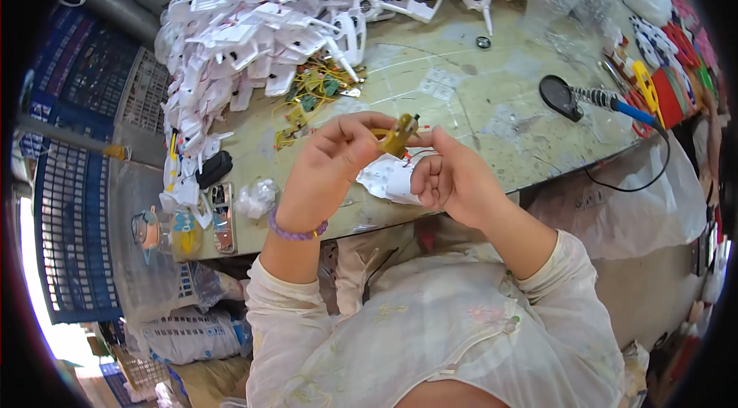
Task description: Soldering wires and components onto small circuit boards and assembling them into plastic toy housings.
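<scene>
My left hand (338, 150), with a purple braided band on its wrist, pinches a small greenish-yellow circuit board (397, 135) between thumb and fingers, above the near edge of the table. To its right my right hand (461, 177) is closed, fingers curled, around thin wires (416, 153) that lead toward the board. Its fingertips come close to the board's right side. Under both hands is a white plastic housing (387, 179); the right fingers partly cover it, and I cannot tell whether they touch it.
A big heap of white plastic housings (238, 47) fills the back left, with yellow-wired boards (319, 85) beside it. A soldering iron (607, 99) with a blue handle rests on the right, its cable hanging over the edge. A phone (223, 217) lies near left.
</scene>
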The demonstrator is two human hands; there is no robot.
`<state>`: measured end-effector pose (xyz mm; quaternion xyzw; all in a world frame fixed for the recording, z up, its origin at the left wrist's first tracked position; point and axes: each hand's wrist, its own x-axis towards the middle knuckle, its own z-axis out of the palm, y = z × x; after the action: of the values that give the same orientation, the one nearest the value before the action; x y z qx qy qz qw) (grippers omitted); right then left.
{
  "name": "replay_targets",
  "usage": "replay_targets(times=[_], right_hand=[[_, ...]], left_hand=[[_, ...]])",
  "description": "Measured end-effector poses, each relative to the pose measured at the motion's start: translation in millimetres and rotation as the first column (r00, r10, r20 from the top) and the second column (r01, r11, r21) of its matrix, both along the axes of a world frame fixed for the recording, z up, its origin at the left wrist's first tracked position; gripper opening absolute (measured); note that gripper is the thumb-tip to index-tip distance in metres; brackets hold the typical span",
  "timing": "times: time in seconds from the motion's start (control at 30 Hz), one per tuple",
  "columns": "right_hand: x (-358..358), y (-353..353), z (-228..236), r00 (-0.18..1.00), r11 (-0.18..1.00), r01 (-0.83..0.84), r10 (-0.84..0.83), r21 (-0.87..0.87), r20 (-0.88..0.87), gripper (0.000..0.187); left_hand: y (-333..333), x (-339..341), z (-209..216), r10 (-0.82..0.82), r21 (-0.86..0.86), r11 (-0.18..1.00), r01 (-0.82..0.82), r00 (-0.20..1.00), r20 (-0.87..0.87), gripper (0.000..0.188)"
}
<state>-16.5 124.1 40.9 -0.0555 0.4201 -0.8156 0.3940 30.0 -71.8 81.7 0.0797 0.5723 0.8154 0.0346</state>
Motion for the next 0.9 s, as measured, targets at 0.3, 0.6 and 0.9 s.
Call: replay_targets(times=[0.3, 0.6, 0.9], right_hand=[[-15.3, 33.1, 0.0, 0.991, 0.997, -0.039, 0.029, -0.070, -0.132, 0.031], [-26.1, 46.0, -2.6, 0.956, 1.000, 0.023, -0.026, -0.012, -0.291, 0.041], [-73.6, 40.6, -25.7, 0.578, 0.831, 0.219, 0.311, 0.511, -0.754, 0.042]], left_hand=[[34.2, 12.1, 8.6, -0.118, -0.699, 0.680, -0.220, 0.909, -0.400, 0.013], [8.7, -28.5, -15.7, -0.155, -0.834, 0.525, -0.168, 0.945, -0.288, 0.012], [4.8, -112.4, -37.9, -0.392, -0.907, 0.249, -0.340, 0.820, -0.416, 0.014]])
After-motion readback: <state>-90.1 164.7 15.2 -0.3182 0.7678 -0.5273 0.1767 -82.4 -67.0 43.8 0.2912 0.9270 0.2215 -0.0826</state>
